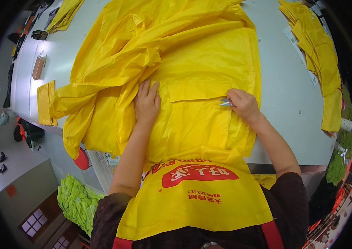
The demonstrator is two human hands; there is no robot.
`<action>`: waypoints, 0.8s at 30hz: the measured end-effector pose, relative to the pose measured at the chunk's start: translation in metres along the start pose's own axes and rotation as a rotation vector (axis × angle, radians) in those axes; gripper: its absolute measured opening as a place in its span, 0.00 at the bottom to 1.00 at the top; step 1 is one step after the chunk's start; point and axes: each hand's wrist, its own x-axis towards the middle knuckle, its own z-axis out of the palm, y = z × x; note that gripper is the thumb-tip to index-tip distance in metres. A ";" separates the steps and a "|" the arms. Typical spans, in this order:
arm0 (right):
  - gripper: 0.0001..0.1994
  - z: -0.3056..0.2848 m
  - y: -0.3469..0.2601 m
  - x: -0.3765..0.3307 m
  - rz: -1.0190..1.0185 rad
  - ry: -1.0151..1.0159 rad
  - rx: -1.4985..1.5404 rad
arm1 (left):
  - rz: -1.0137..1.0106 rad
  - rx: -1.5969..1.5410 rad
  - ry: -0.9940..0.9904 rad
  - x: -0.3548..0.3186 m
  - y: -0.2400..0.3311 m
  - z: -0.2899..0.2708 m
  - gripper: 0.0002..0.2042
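Observation:
A large yellow raincoat-like garment lies spread over a white table, its lower part hanging toward me. My left hand rests flat on the fabric, fingers together, just left of a sewn pocket flap. My right hand is closed on small metal thread snips, their tips at the right end of the pocket flap. I wear a yellow apron with red print and red straps.
A stack of folded yellow pieces lies along the table's right side. More yellow pieces sit at the left edge and far left corner, near a small brown box. Green fabric is piled on the floor lower left.

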 end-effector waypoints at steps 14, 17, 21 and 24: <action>0.08 0.004 0.013 -0.003 0.300 -0.006 0.340 | -0.116 -0.118 0.132 0.009 0.022 0.036 0.10; 0.08 0.000 0.031 0.004 0.312 -0.091 0.505 | -0.094 -0.162 0.094 0.012 0.027 0.028 0.09; 0.08 -0.011 0.048 0.012 0.767 -0.079 0.940 | -0.069 -0.190 0.089 0.012 0.026 0.025 0.09; 0.08 -0.012 0.053 0.013 0.948 0.051 1.161 | -0.100 -0.253 0.138 0.014 0.022 0.026 0.09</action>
